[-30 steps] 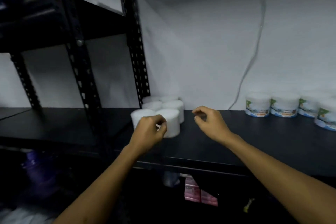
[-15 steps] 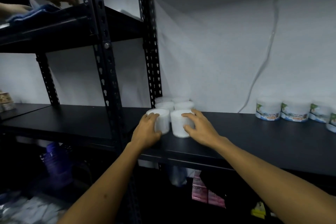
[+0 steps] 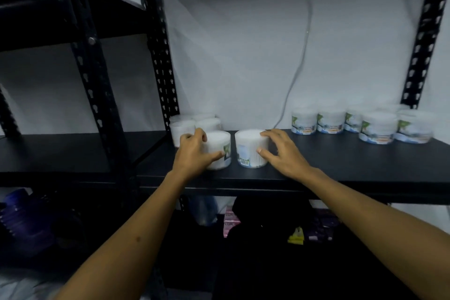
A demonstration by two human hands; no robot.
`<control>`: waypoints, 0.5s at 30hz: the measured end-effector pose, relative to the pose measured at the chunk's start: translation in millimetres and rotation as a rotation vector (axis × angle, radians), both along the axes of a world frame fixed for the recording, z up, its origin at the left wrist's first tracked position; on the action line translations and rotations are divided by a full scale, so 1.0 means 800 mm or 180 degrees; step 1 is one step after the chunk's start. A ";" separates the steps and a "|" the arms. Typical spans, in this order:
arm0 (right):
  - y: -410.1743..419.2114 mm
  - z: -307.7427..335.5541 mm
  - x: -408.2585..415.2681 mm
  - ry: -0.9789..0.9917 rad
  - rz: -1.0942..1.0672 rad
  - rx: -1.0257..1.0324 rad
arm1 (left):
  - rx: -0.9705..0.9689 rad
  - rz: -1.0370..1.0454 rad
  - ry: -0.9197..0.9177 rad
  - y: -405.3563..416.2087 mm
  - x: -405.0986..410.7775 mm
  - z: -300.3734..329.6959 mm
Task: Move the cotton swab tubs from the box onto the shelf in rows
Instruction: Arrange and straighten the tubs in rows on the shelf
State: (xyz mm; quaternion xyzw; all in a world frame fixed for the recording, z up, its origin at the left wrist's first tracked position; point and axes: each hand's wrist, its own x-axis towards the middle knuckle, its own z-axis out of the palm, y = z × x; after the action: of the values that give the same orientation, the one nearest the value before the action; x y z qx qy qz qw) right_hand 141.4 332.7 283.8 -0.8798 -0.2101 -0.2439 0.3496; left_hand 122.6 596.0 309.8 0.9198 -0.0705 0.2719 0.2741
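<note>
Two white cotton swab tubs stand side by side near the front of the black shelf (image 3: pixel 341 165). My left hand (image 3: pixel 194 153) grips the left tub (image 3: pixel 219 146), fingers curled over its top and thumb on its front. My right hand (image 3: pixel 280 153) holds the right tub (image 3: pixel 248 148) from its right side, thumb on the front wall. Behind my left hand several more plain white tubs (image 3: pixel 192 122) are packed against the upright. Several labelled tubs (image 3: pixel 377 126) stand at the back right of the shelf. No box is in view.
A black perforated upright (image 3: pixel 160 56) rises just behind the left tubs, another upright (image 3: pixel 90 68) nearer to me. A grey cable (image 3: pixel 299 56) hangs down the white wall. Pink packets (image 3: pixel 230 223) and dark items lie on the level below.
The two front tubs now stand a little apart, with printed labels showing on both. Both hands stay on them. The view has shifted right, showing more labelled tubs.
</note>
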 end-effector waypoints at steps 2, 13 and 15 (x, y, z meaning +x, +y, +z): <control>-0.023 0.001 -0.008 0.0023 -0.0112 0.0056 | 0.0040 -0.0129 0.0017 -0.022 0.006 -0.002; -0.111 -0.005 -0.004 -0.0073 -0.0644 0.0952 | -0.0762 -0.1149 0.0188 -0.131 0.050 -0.009; -0.112 -0.003 0.000 0.0152 -0.0601 0.1137 | -0.0915 -0.1265 0.0219 -0.139 0.062 -0.010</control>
State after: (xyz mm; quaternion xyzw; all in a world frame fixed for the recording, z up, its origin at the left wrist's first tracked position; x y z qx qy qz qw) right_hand 141.5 243.0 281.7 -0.8252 -0.0717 -0.2880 0.4806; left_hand 172.4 485.1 301.6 0.8481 -0.2012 0.1884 0.4525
